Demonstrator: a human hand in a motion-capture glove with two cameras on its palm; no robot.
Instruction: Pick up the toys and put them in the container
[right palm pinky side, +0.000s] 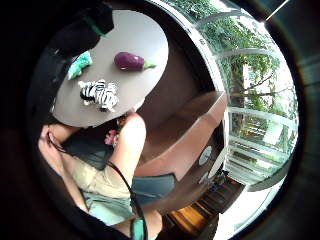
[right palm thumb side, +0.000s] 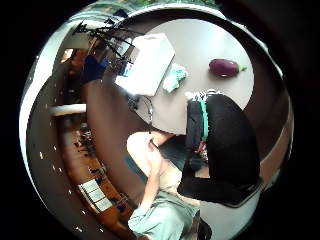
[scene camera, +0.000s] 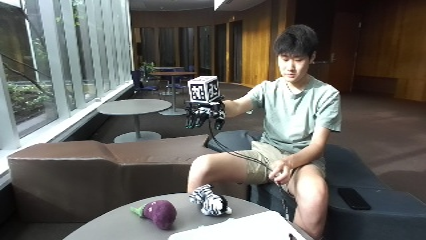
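A white container (right palm thumb side: 149, 64) is seen on the round counter (scene camera: 120, 225) beside a teal toy (right palm thumb side: 174, 79). A purple eggplant toy (scene camera: 160, 212) and striped zebra toy (scene camera: 210, 200) lie near each other there. The gloved hand (scene camera: 205, 114) is held high above, fingers relaxed, empty

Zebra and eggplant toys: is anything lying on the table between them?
No. The zebra toy and the eggplant toy lie side by side with only bare table between them, as the outside view and the little finger side palm view both show.
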